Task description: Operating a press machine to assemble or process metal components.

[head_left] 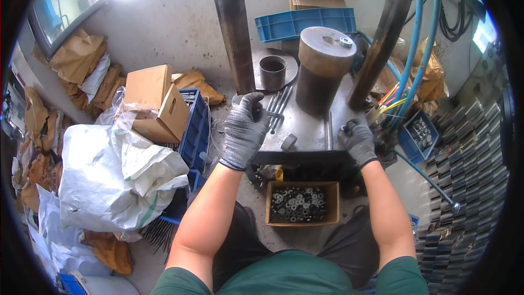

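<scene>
My left hand [245,128], in a grey knit glove, is curled at the left edge of the metal press table [311,136]. A short metal rod [275,114] juts from its fingers, across several thin rods [281,101] lying on the table. My right hand [358,141], gloved alike, is closed at the right edge; a small dark piece shows at its fingertips, too small to name. Between my hands lie a metal ring [289,142] and a longer bar [329,131]. Behind them stands a thick steel cylinder [322,76] with a small nut-like ring [345,42] on top.
Two steel posts [232,27] rise from the table, with a hollow metal sleeve [272,73] near the left one. Below, a cardboard box [303,222] holds many nuts. Left are a white sack [114,180] and an open carton [150,101]; right, blue hoses [417,49] and a blue bin [417,150].
</scene>
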### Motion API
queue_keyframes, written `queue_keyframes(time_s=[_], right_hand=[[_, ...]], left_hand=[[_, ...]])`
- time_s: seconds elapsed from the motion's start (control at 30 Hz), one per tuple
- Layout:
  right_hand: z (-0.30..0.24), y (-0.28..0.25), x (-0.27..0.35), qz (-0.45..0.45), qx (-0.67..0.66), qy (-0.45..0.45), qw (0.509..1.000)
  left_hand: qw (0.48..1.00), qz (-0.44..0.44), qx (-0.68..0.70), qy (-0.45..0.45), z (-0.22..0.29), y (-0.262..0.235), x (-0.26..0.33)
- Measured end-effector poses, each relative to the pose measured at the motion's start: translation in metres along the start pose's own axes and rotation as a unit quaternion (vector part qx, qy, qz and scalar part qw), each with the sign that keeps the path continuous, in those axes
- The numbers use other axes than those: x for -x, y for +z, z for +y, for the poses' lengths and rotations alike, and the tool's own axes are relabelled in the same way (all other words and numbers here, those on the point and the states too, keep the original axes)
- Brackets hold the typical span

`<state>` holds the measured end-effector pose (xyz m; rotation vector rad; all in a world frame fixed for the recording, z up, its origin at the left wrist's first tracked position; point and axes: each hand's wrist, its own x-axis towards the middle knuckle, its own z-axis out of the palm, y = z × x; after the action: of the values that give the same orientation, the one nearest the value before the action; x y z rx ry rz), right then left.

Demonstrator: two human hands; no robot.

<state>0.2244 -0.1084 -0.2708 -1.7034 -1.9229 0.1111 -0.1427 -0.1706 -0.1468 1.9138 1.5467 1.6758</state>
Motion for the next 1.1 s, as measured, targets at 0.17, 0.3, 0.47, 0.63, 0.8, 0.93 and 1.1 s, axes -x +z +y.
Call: queue_keyframes(time_s=[0.17,0.3,0.47,0.63,0.8,0.93,1.1], right_hand=[[-0.027,-0.026,0.006,-0.016,0.054,0.008,0.998],[-0.031,-0.029,0.009,0.002,0.036,0.004,0.999],[-0.028,-0.025,0.011,0.044,-0.106,0.052,0.992],[-0.028,-0.045,0.014,0.078,-0.265,0.096,0.956],[-0.058,-0.074,0.027,0.046,-0.678,0.274,0.681],[-0.045,-0.073,0.035,0.02,-0.786,0.279,0.551],[-0.066,-0.08,0.044,0.019,-0.766,0.285,0.576]], left_hand=[[0.996,0.031,0.079,-0.008,-0.002,0.004,-0.002],[0.996,0.017,0.088,-0.008,-0.009,0.006,-0.003],[0.983,-0.05,0.119,-0.131,-0.028,0.025,0.002],[0.972,-0.116,0.017,-0.202,-0.028,0.04,0.018],[0.954,-0.168,-0.001,-0.248,-0.053,0.045,0.028],[0.965,-0.148,0.064,-0.207,-0.044,0.046,0.026],[0.878,-0.146,0.394,-0.23,0.025,0.026,0.041]])
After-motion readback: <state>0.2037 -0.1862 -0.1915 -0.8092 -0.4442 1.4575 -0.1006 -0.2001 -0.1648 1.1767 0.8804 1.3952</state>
